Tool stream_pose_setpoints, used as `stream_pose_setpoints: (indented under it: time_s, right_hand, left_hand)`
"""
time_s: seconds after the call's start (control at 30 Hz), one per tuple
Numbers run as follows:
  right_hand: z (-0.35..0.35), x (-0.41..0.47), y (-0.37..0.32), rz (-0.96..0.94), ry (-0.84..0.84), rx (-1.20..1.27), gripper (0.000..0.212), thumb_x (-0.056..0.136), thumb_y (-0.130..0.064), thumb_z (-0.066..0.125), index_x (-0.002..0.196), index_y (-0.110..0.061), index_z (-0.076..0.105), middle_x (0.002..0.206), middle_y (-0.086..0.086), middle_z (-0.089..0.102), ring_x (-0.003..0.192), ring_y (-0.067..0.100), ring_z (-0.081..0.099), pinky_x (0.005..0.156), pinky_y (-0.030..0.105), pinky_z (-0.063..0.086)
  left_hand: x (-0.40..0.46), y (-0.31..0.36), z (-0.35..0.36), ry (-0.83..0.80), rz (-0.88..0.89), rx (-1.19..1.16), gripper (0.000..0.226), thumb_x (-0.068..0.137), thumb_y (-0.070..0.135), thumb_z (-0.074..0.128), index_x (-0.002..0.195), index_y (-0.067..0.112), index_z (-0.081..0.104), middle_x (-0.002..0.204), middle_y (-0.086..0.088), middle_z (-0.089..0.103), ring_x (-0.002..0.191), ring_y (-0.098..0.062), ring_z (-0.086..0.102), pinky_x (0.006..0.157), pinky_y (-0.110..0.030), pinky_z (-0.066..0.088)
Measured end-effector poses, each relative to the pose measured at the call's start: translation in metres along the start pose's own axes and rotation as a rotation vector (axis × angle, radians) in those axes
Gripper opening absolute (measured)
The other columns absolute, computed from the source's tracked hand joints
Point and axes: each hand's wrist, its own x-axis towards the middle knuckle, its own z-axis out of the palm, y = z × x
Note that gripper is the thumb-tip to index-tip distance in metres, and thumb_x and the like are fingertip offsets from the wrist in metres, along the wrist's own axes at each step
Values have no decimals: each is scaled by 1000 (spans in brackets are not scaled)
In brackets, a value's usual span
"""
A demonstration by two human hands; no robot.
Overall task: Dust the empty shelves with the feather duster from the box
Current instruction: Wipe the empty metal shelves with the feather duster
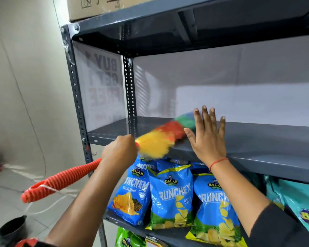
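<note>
**Duster on the empty shelf**

I see my left hand (120,150) closed around the ribbed orange handle of the feather duster (161,139), whose yellow, red and green head lies blurred across the grey empty shelf (257,139). My right hand (208,138) is spread flat, fingers up, at the shelf's front edge, just beside the green end of the duster; a red thread circles that wrist. Below sit blue chip bags (171,195) in a row. A cardboard box (96,6) rests on top of the rack.
</note>
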Motion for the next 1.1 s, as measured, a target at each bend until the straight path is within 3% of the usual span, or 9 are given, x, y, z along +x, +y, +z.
stream_pose_setpoints:
  time_s: [0.13, 0.2, 0.3, 0.37, 0.5, 0.63, 0.87, 1.03, 1.1]
  right_hand:
    - [8, 8, -7, 59, 8, 25, 64, 90, -45, 40, 141, -10, 20, 150, 19, 21, 139, 34, 10, 108, 59, 2]
    - [13, 13, -16, 58, 9, 44, 64, 90, -45, 39, 141, -10, 19, 150, 19, 20, 139, 34, 9, 109, 58, 1]
    - [23, 21, -33, 24, -27, 82, 64, 91, -44, 40, 141, -11, 18, 151, 17, 17, 139, 33, 5, 109, 57, -1]
    - [28, 23, -40, -4, -48, 88, 64, 91, -46, 39, 141, -12, 18, 152, 16, 15, 140, 32, 4, 109, 55, -3]
    - [29, 23, -39, 15, -35, 63, 64, 91, -45, 39, 141, -10, 21, 151, 17, 20, 139, 33, 8, 109, 59, 1]
    - [29, 23, -40, 39, -23, 87, 63, 91, -44, 40, 140, -10, 22, 150, 18, 22, 139, 33, 8, 109, 59, 2]
    - [31, 23, -38, 44, -43, 79, 62, 90, -46, 38, 140, -12, 23, 150, 18, 22, 139, 33, 7, 108, 60, 2]
    - [30, 22, -38, 61, -53, 79, 63, 90, -47, 36, 140, -11, 22, 150, 18, 21, 140, 32, 5, 108, 60, 1]
    - [31, 21, -38, 43, -55, 67, 63, 90, -48, 35, 140, -11, 22, 150, 18, 22, 140, 33, 5, 108, 59, 0]
  left_hand:
    - [14, -28, -13, 140, -117, 5, 22, 90, 12, 49, 104, 9, 66, 100, -17, 67, 91, -37, 65, 71, -35, 46]
    - [14, -31, -12, 184, -95, -31, 19, 89, 14, 51, 95, 17, 69, 88, -13, 65, 85, -36, 65, 67, -32, 44]
    - [9, -30, 0, 88, -44, -25, 18, 91, 14, 49, 89, 19, 67, 64, 0, 50, 69, -30, 60, 59, -31, 43]
    - [11, -38, 4, 20, -14, 34, 17, 93, 16, 49, 95, 14, 66, 68, 0, 54, 71, -28, 62, 59, -33, 46]
    - [30, -66, -13, 13, -64, 175, 25, 95, 14, 46, 111, 15, 65, 100, -10, 66, 90, -30, 67, 69, -33, 50]
    - [41, -81, -23, 153, -128, 98, 23, 88, 10, 52, 97, 21, 69, 69, -1, 53, 73, -31, 61, 62, -29, 43]
    - [37, -104, -13, 7, -115, 95, 23, 95, 23, 50, 108, 17, 68, 98, -10, 67, 85, -30, 66, 74, -36, 56]
    - [56, -122, -30, 212, -161, 127, 19, 92, 14, 52, 101, 14, 69, 87, -13, 64, 72, -32, 60, 62, -32, 45]
    - [56, -126, -26, 181, -152, 104, 18, 91, 18, 53, 97, 18, 70, 78, -8, 59, 68, -31, 57, 60, -30, 42]
